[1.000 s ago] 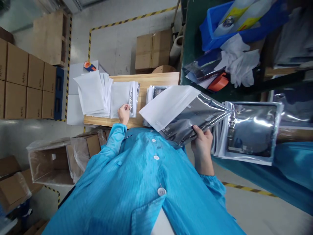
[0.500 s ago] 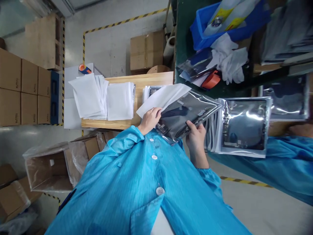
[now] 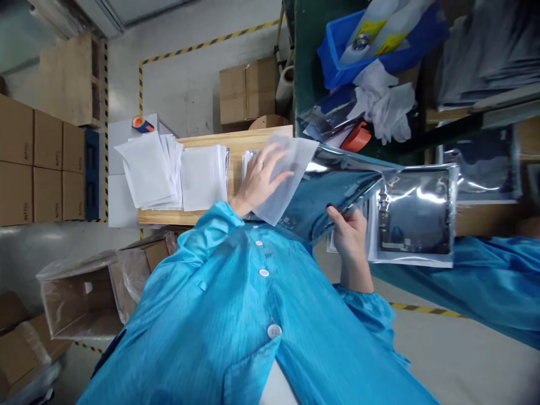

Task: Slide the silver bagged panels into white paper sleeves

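Observation:
A thin white translucent sheet (image 3: 291, 185) stands slanted in front of my body. My left hand (image 3: 264, 175) is at its left edge with fingers spread, some fingertips blurred and overlapping the sheet. In my right hand (image 3: 351, 225), a glossy dark panel in clear film (image 3: 333, 188) is pinched by its near right corner. The panel lies against the right side of the sheet, which covers its left part. Right of my right hand, a stack of similar film-wrapped panels (image 3: 413, 214) with white backing sits by a co-worker's blue sleeve (image 3: 485, 270).
Two piles of white sleeves, one at left (image 3: 145, 171) and one nearer (image 3: 203, 179), lie on the wooden board (image 3: 236, 145). A blue bin (image 3: 333, 59) with bottles, crumpled white gloves (image 3: 382, 104) and an orange tape roll (image 3: 358, 138) are on the green table. Cartons (image 3: 50, 163) stand at far left.
My left hand has loosened from its pinch and spread its fingers at the white sheet, which now stands more upright. My right hand has shifted slightly right, still gripping the panel, now showing bluish reflections.

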Available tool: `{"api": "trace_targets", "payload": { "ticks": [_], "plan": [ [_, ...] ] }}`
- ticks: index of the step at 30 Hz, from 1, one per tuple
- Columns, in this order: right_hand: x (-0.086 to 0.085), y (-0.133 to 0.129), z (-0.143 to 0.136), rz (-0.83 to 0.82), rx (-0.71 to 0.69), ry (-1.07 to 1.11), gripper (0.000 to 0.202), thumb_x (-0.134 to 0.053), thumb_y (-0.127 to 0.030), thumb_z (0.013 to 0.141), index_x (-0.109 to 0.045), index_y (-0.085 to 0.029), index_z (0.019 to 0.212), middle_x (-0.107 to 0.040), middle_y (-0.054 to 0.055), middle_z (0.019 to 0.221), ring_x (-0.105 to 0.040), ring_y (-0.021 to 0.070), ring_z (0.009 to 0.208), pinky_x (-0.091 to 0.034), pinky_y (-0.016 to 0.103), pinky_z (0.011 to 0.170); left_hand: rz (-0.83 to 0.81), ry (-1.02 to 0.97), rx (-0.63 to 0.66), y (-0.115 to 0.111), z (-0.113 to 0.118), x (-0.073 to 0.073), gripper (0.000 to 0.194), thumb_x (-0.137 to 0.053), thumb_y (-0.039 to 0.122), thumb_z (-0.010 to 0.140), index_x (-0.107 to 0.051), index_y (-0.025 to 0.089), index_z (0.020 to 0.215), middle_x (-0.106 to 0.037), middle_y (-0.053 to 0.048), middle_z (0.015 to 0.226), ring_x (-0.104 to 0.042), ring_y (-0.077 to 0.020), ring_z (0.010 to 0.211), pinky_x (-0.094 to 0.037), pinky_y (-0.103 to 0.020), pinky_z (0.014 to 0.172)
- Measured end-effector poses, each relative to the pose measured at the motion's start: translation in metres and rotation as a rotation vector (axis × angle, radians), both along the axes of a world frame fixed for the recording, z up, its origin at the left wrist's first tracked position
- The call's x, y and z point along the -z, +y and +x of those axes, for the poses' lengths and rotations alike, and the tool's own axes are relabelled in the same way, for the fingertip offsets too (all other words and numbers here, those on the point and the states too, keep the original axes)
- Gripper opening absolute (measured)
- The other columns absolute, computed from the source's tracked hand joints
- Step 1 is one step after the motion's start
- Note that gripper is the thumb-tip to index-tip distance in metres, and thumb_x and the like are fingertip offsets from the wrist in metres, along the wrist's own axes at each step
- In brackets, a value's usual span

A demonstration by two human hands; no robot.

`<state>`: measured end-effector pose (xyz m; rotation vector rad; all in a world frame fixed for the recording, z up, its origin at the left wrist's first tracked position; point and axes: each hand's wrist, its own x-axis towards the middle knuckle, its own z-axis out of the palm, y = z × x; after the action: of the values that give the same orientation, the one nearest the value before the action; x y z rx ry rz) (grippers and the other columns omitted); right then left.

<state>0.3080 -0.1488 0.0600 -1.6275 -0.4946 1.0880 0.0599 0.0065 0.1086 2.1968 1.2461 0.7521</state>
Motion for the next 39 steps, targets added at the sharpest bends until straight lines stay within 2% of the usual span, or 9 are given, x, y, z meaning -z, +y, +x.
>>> {"api": "trace_targets", "payload": {
  "ticks": [2, 5, 9, 13, 19, 26, 32, 36, 39],
  "plan": [
    [-0.011, 0.001, 0.013, 0.045, -0.078, -0.079, 0.050, -0.103, -0.055, 0.063, -0.081, -0.022, 0.093, -0.080, 0.002, 0.093, -0.067, 0.0197, 0.089, -0.057, 0.032, 0.083, 0.082, 0.047, 0.130, 0.039, -0.005, -0.032, 0.070, -0.076, 0.070, 0.100, -0.064, 0.029, 0.156, -0.055, -0.014, 0.176, -0.043, -0.0353, 0.171, -0.032, -0.061, 0.143],
    [-0.026, 0.002, 0.028, 0.099, -0.132, -0.198, 0.047, -0.100, -0.058, 0.069, -0.084, -0.024, 0.097, -0.081, 0.004, 0.096, -0.068, 0.0221, 0.091, -0.058, 0.037, 0.088, 0.014, 0.130, 0.339, 0.074, -0.013, -0.082, 0.049, -0.079, 0.070, 0.099, -0.079, 0.032, 0.131, -0.080, -0.005, 0.140, -0.068, -0.0340, 0.147, -0.043, -0.060, 0.133],
    [-0.040, 0.000, 0.045, 0.156, -0.235, -0.388, 0.040, -0.092, -0.062, 0.078, -0.081, -0.024, 0.085, -0.074, 0.001, 0.081, -0.061, 0.0186, 0.075, -0.054, 0.035, 0.076, -0.076, 0.130, 0.451, 0.072, -0.021, -0.136, 0.031, -0.074, 0.057, 0.108, -0.085, 0.029, 0.102, -0.084, 0.002, 0.103, -0.082, -0.0240, 0.105, -0.058, -0.046, 0.108],
    [-0.057, 0.002, 0.051, 0.143, -0.334, -0.482, 0.043, -0.087, -0.064, 0.083, -0.075, -0.024, 0.074, -0.063, -0.001, 0.067, -0.050, 0.0167, 0.064, -0.047, 0.033, 0.064, -0.072, 0.105, 0.450, 0.059, -0.025, -0.163, 0.031, -0.071, 0.052, 0.111, -0.087, 0.028, 0.100, -0.084, 0.004, 0.098, -0.082, -0.0205, 0.094, -0.058, -0.040, 0.098],
    [-0.087, 0.018, 0.041, 0.115, -0.400, -0.486, 0.048, -0.089, -0.071, 0.075, -0.073, -0.026, 0.072, -0.062, 0.000, 0.065, -0.051, 0.0201, 0.066, -0.054, 0.037, 0.071, -0.085, 0.124, 0.445, 0.057, -0.029, -0.167, 0.030, -0.070, 0.052, 0.111, -0.089, 0.031, 0.102, -0.086, 0.004, 0.102, -0.083, -0.0215, 0.096, -0.058, -0.040, 0.099],
    [-0.091, 0.028, 0.051, 0.080, -0.427, -0.451, 0.055, -0.094, -0.076, 0.067, -0.070, -0.027, 0.067, -0.065, 0.001, 0.067, -0.056, 0.0220, 0.071, -0.049, 0.035, 0.067, -0.080, 0.093, 0.438, 0.055, -0.032, -0.160, 0.026, -0.073, 0.051, 0.110, -0.090, 0.033, 0.102, -0.088, 0.004, 0.101, -0.084, -0.0200, 0.095, -0.060, -0.037, 0.098],
    [-0.093, 0.030, 0.059, 0.020, -0.456, -0.356, 0.028, -0.096, -0.049, 0.073, -0.082, -0.027, 0.083, -0.079, 0.003, 0.087, -0.067, 0.0267, 0.086, -0.059, 0.040, 0.084, -0.141, 0.071, 0.452, 0.054, -0.040, -0.156, 0.021, -0.077, 0.043, 0.108, -0.091, 0.029, 0.101, -0.088, -0.001, 0.103, -0.083, -0.0209, 0.094, -0.061, -0.036, 0.097],
    [-0.093, 0.035, 0.062, -0.025, -0.486, -0.344, 0.017, -0.095, -0.031, 0.079, -0.079, -0.024, 0.079, -0.074, 0.002, 0.080, -0.064, 0.0233, 0.080, -0.059, 0.037, 0.080, -0.154, 0.082, 0.443, 0.049, -0.039, -0.147, 0.021, -0.075, 0.043, 0.109, -0.090, 0.029, 0.101, -0.088, -0.001, 0.102, -0.082, -0.0213, 0.095, -0.062, -0.037, 0.100],
    [-0.085, 0.043, 0.051, -0.016, -0.601, -0.331, 0.018, -0.096, -0.032, 0.081, -0.082, -0.022, 0.086, -0.076, 0.002, 0.081, -0.062, 0.0210, 0.077, -0.057, 0.034, 0.076, -0.152, 0.098, 0.453, 0.045, -0.028, -0.135, 0.022, -0.074, 0.043, 0.110, -0.088, 0.029, 0.102, -0.087, -0.002, 0.104, -0.083, -0.0236, 0.102, -0.062, -0.040, 0.106]
  ]
}}
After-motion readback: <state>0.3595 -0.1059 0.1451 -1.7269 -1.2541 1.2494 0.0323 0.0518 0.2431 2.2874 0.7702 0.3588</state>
